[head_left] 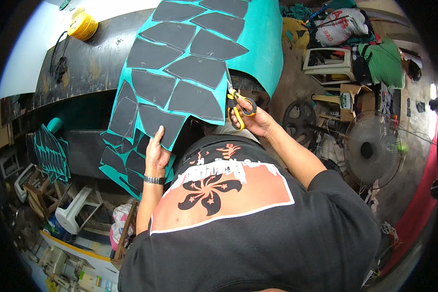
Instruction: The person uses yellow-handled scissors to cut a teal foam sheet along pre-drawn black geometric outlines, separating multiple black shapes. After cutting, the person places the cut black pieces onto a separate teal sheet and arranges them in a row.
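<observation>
A large turquoise sheet (263, 46) drapes over the table toward me, with dark grey pattern-shaped panels (199, 70) laid out closely across it, outlined and marked in pale lines. My left hand (156, 152) grips the sheet's near corner, thumb on top of a dark panel (160, 121) and fingers underneath, mostly hidden. At the sheet's right edge, my right hand (259, 122) is closed around the yellow-and-black handles of the scissors (237, 108). The blades point away from me along that edge; whether they are parted is hard to make out.
A dark worktable (100, 51) carries a yellow spool (82, 26) at the far left. Smaller turquoise-and-black cut pieces (52, 155) hang at left. A standing fan (367, 150), a white stool (327, 63) and filled bags (343, 28) stand at right. Another white stool (73, 216) is lower left.
</observation>
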Available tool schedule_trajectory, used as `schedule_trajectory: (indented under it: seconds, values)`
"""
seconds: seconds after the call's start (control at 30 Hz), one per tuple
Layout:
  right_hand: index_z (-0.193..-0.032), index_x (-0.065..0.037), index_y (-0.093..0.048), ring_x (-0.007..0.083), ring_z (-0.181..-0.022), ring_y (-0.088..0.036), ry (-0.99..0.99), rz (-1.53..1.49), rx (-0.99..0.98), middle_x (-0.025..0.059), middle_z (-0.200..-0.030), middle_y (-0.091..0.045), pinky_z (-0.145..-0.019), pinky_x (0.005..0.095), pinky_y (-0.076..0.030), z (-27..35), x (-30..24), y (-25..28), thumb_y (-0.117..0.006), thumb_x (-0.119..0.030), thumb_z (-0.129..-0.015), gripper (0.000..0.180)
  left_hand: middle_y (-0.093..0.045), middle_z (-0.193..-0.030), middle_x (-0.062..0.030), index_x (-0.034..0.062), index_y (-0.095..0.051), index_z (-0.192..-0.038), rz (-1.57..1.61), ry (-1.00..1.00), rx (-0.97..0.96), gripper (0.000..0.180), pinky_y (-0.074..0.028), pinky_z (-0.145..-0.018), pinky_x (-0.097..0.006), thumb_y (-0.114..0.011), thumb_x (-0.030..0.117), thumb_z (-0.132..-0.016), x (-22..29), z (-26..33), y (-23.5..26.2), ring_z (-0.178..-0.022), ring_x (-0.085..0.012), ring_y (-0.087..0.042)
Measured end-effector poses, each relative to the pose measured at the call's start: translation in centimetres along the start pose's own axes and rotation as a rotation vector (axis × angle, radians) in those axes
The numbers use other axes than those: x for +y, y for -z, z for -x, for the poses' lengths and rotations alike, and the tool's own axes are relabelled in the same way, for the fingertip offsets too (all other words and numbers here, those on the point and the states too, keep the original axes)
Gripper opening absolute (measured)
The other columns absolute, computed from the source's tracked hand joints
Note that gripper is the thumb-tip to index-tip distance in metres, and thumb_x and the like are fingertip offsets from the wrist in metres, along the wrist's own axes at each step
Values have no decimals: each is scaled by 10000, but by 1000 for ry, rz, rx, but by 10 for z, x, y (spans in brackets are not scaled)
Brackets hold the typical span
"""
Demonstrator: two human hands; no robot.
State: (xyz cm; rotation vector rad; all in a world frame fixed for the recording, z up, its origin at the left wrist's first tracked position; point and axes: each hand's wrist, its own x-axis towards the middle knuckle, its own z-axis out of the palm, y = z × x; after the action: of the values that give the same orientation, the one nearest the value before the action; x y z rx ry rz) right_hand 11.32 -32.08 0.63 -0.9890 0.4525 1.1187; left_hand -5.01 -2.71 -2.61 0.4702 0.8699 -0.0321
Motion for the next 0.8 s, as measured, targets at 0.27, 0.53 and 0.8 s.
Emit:
schedule_trajectory:
  seconds: [0.27,0.53,0.8]
  values:
    - [-1045,-84,-603,175,-830,-607,57,77,-68,79,-949,-629,-739,307,-499,-10,-19,27,-684,-489,-899,438,-577,-1297,-114,12,-487,-1329,-44,-34,108,448,-498,-985,-403,-656,175,-948,-3,-1,10,-1181,-262,-578]
    - [-1043,-44,-586,150,-799,-583,39,163,-88,51,-917,-607,-738,296,-497,-22,-11,19,-648,-508,-920,484,-514,-1307,-157,55,-553,-1299,-1254,-1042,280,529,-361,-1081,-383,-752,95,-811,-15,8,-50,-1288,-294,-451]
    - [-1018,-79,-569,135,-812,-578,88,165,-100,32,-909,-601,-748,275,-481,-32,-7,16,-628,-505,-936,438,-189,-1597,-173,110,-289,-1520,-1923,-954,-260,1111,-137,-1156,-640,-888,350,-614,-32,-73,-151,-1496,-376,-135]
